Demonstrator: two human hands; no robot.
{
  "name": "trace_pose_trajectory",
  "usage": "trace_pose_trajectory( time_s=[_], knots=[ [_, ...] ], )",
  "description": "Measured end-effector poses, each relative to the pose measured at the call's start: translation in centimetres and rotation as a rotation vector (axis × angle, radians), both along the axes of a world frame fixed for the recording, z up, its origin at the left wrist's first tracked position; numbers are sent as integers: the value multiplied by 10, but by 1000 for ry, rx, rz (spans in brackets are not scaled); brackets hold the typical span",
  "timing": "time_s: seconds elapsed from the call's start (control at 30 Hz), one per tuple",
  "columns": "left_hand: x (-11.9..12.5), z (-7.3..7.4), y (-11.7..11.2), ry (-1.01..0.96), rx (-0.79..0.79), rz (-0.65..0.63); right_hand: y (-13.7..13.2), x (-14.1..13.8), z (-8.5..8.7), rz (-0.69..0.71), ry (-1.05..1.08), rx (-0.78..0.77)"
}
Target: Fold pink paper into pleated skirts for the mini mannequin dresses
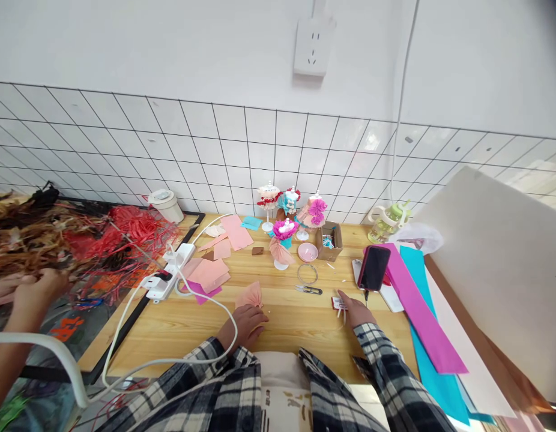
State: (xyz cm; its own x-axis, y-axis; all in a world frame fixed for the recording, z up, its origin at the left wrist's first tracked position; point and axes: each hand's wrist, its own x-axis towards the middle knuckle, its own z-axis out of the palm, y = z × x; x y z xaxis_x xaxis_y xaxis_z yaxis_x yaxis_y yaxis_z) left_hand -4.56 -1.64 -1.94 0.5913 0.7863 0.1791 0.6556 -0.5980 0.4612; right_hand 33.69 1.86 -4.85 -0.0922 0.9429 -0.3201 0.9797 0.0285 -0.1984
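My left hand (pixel 245 324) rests on the wooden table at the lower edge of a gathered piece of peach crepe paper (pixel 250 294). Its fingers stretch loosely to the right and do not clearly grip the paper. Over on the right, my right hand (pixel 359 311) has its fingers at the edge of a small white-and-red card (pixel 338 303) with pale strands hanging from it; the thumb is mostly hidden. Between the hands and farther back lie black-handled thread snips (pixel 310 290) and a wire ring (pixel 307 274). A small dress form in peach and magenta paper (pixel 282 246) stands behind them.
Several more decorated dress forms (pixel 290 203), a pink dish (pixel 307 252) and a cardboard box (pixel 329 242) stand at the back. Paper pieces (pixel 210 273), a power strip (pixel 170 273) and its white cable are left; a phone (pixel 374 268) and long paper strips (pixel 422 306) right. Another person's hands (pixel 39 291) work far left.
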Motion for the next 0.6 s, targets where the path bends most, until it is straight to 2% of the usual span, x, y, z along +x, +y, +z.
trace_pose_trajectory(
  time_s=[0.1,0.2,0.37,0.47,0.6],
  knots=[
    [6,10,5,13,-31,-17,1,-12,3,24,26,-23],
    [18,25,13,58,-82,-29,-10,-28,1,57,79,-28],
    [42,42,23,76,-159,-48,-26,-40,-12,-13,178,-64],
    [54,40,24,103,-206,-62,-32,-49,-18,-36,269,-96],
    [70,26,24,167,-234,-67,-42,-70,-19,-24,356,-102]
  ],
)
